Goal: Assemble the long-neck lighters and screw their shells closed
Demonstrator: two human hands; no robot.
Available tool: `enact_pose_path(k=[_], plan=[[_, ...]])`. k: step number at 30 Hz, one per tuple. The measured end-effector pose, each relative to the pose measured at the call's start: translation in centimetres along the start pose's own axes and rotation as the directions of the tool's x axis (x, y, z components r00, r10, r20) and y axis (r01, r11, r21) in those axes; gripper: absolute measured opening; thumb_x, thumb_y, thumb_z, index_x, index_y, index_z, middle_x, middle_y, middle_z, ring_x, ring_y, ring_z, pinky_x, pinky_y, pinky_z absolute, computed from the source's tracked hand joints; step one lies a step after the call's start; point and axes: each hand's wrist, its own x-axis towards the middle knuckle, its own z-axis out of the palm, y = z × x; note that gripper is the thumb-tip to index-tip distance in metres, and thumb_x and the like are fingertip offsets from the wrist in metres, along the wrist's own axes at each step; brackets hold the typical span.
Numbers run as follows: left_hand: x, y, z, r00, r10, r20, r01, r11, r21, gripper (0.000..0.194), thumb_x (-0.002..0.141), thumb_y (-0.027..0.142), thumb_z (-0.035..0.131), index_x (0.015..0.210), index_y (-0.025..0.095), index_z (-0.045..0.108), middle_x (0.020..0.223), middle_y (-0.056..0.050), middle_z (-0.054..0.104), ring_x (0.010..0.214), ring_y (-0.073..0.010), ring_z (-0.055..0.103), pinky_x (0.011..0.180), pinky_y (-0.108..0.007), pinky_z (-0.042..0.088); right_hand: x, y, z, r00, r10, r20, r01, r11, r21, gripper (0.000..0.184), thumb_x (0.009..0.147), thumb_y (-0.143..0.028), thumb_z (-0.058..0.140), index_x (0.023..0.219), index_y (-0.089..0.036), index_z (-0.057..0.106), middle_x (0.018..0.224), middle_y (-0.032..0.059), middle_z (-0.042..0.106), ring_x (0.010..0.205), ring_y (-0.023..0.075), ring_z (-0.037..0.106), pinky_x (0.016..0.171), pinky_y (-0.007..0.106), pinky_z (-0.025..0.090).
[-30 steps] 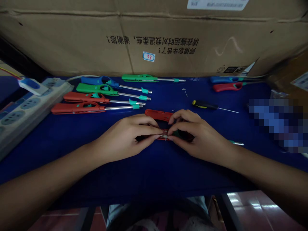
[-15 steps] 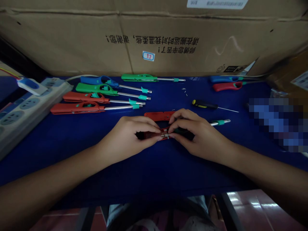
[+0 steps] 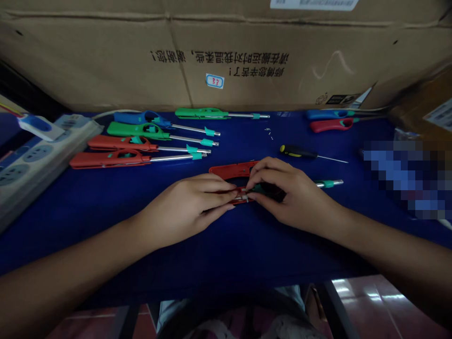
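An opened red stick lighter (image 3: 240, 195) lies between my two hands, its pale and metal inner parts showing in the gap. My left hand (image 3: 196, 205) presses its closed fingers onto the left part of this lighter. From the other side my right hand (image 3: 287, 193) pinches its inner parts with thumb and fingertips and covers most of that end. The lighter's metal tube with a teal sleeve (image 3: 328, 183) sticks out beyond the right hand. Just behind the fingers rests the loose red shell half (image 3: 226, 170), partly hidden by the right hand.
Several stick lighters (image 3: 113, 159) lie at the left, beside a white power strip (image 3: 35, 162). A green lighter (image 3: 201, 113) lies farther back. A screwdriver (image 3: 298, 151), small screws (image 3: 269, 133) and a red-handled lighter (image 3: 332, 125) lie at the right. A cardboard box (image 3: 123, 61) walls the back.
The lighter's metal tube has swung upward from behind the right wrist into view. My left fingers have moved from a thumb pinch to lying over the lighter. The view has shifted slightly.
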Motion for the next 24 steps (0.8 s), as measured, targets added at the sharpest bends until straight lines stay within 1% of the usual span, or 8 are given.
enact_pose_path(k=[4,8,11,13,15,19,22,24], plan=[[0.0,0.1,-0.2,0.998,0.039,0.050,-0.042,0.997,0.071,0.026,0.097,0.018,0.061,0.121,0.016,0.072,0.118,-0.007,0.076,0.109,-0.0211,0.071,0.099,-0.035,0.060,0.1,0.1,0.0,0.999,0.012,-0.041,-0.011,1.000,0.009,0.017,0.087,-0.008,0.064,0.100,-0.018,0.067,0.103,0.0068,0.063,0.097,0.0199,0.062,0.089,0.037,0.051],[0.0,0.2,-0.3,0.997,0.060,0.041,-0.066,0.986,0.152,0.024,0.097,0.019,0.061,0.118,0.015,0.073,0.115,-0.006,0.077,0.108,-0.0220,0.072,0.099,-0.037,0.061,0.3,0.2,-0.4,0.994,-0.014,-0.109,0.016,1.000,0.017,0.016,0.087,-0.007,0.063,0.099,-0.018,0.066,0.100,0.0065,0.063,0.092,0.0187,0.063,0.083,0.034,0.053],[-0.1,0.1,-0.5,0.999,0.035,0.028,-0.039,0.990,0.132,0.022,0.096,0.020,0.063,0.115,0.016,0.075,0.114,-0.004,0.078,0.107,-0.0201,0.072,0.099,-0.035,0.061,0.4,0.3,-1.0,0.992,-0.035,-0.124,0.031,0.999,-0.032,0.015,0.088,-0.009,0.063,0.099,-0.019,0.066,0.100,0.0067,0.064,0.092,0.0188,0.063,0.084,0.034,0.053],[-0.2,-0.1,-0.7,1.000,0.013,0.024,-0.016,0.993,0.115,0.020,0.096,0.020,0.063,0.112,0.018,0.075,0.112,-0.003,0.078,0.105,-0.0186,0.073,0.099,-0.033,0.061,0.4,0.3,-1.4,0.993,-0.051,-0.111,0.043,0.997,-0.070,0.014,0.088,-0.010,0.063,0.097,-0.019,0.066,0.098,0.0065,0.065,0.091,0.0192,0.064,0.084,0.035,0.053],[-0.3,-0.2,-0.9,1.000,0.004,0.018,-0.006,0.991,0.133,0.020,0.095,0.022,0.064,0.112,0.019,0.075,0.113,-0.003,0.078,0.104,-0.0187,0.074,0.098,-0.033,0.061,0.3,0.3,-1.8,0.995,-0.052,-0.087,0.043,0.993,-0.110,0.013,0.089,-0.011,0.062,0.097,-0.020,0.066,0.098,0.0063,0.066,0.092,0.0200,0.064,0.084,0.035,0.053],[-0.4,-0.2,-1.4,1.000,0.005,0.028,-0.011,0.979,0.205,0.030,0.094,0.026,0.065,0.123,0.019,0.070,0.123,-0.006,0.075,0.108,-0.0224,0.073,0.100,-0.037,0.061,0.2,0.5,-2.5,1.000,-0.015,-0.005,0.014,0.978,-0.206,0.011,0.091,-0.014,0.060,0.097,-0.021,0.067,0.098,0.0065,0.068,0.090,0.0207,0.065,0.081,0.035,0.052],[-0.3,0.1,-1.4,0.994,0.042,0.098,-0.063,0.974,0.218,0.039,0.097,0.026,0.061,0.135,0.020,0.063,0.134,-0.006,0.069,0.120,-0.0240,0.068,0.108,-0.040,0.056,0.0,0.8,-3.1,0.998,0.037,0.057,-0.023,0.973,-0.228,0.008,0.091,-0.017,0.060,0.093,-0.021,0.068,0.094,0.0053,0.070,0.084,0.0197,0.065,0.076,0.034,0.050],[-0.1,0.4,-1.2,0.979,0.067,0.193,-0.104,0.976,0.191,0.047,0.099,0.028,0.057,0.146,0.021,0.053,0.146,-0.006,0.060,0.133,-0.0242,0.058,0.116,-0.040,0.048,0.0,0.9,-3.5,0.993,0.072,0.094,-0.050,0.975,-0.217,0.006,0.091,-0.021,0.062,0.093,-0.021,0.068,0.092,0.0045,0.070,0.080,0.0186,0.064,0.073,0.032,0.049]])
